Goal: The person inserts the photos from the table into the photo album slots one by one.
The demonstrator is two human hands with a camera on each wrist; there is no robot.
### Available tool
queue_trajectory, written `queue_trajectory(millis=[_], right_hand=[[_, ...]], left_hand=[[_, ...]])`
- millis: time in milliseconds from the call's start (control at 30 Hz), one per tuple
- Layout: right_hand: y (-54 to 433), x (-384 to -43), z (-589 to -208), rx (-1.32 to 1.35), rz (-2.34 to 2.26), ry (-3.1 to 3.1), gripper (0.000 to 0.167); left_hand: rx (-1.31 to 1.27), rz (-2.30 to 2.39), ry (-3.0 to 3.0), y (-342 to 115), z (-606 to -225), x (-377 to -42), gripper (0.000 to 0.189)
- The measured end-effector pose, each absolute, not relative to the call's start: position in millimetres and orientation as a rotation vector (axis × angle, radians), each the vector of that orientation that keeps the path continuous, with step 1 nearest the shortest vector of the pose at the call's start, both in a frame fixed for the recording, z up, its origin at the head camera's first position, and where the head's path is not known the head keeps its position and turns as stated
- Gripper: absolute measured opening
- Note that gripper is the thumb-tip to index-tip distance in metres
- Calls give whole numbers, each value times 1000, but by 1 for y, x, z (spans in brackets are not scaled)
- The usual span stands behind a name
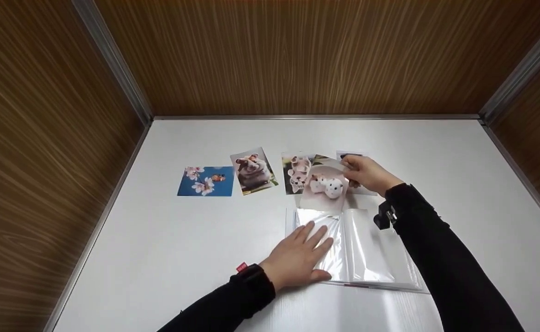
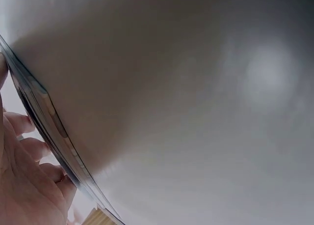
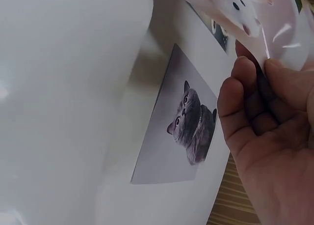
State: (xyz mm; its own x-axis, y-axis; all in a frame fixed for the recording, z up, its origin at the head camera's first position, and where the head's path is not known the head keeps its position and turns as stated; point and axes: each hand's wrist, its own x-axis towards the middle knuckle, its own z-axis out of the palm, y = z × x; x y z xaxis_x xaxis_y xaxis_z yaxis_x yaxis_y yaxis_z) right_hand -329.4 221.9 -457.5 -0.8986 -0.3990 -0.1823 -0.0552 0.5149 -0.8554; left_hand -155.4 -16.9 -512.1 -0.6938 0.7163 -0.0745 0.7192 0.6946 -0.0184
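An open photo album [image 1: 381, 258] with clear plastic sleeves lies on the table. My left hand [image 1: 297, 258] rests on its left page with fingers spread; the left wrist view shows that hand [image 2: 34, 176] along the album's edge [image 2: 73, 156]. Between thumb and fingers, my right hand [image 1: 367, 174] pinches the right edge of a photo of white spotted toy-like animals [image 1: 327, 186]. This photo's lower edge meets the top of the left page; whether it is inside the sleeve I cannot tell. In the right wrist view the right hand [image 3: 265, 107] bends the photo's edge.
Left of the held photo lie a blue blossom photo [image 1: 205, 181], a hamster photo [image 1: 254, 170] and a photo of a pink-eared animal [image 1: 295, 173]. A grey cat photo [image 3: 181, 126] lies under the right hand. Wood-grain panels [image 1: 297, 55] border the white table [image 1: 159, 258].
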Motion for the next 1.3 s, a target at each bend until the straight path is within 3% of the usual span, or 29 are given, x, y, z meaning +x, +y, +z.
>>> queue_trajectory(millis=[767, 1100, 1300], right_hand=[[200, -322, -460, -500, -1064, 2525, 14], [193, -317, -467, -579, -1066, 2627, 51], [195, -313, -471, -611, -1065, 2616, 47]], left_hand=[[1210, -78, 2836, -18, -514, -155, 80], [1213, -77, 2824, -19, -512, -156, 93], [1225, -73, 2823, -19, -513, -157, 95]])
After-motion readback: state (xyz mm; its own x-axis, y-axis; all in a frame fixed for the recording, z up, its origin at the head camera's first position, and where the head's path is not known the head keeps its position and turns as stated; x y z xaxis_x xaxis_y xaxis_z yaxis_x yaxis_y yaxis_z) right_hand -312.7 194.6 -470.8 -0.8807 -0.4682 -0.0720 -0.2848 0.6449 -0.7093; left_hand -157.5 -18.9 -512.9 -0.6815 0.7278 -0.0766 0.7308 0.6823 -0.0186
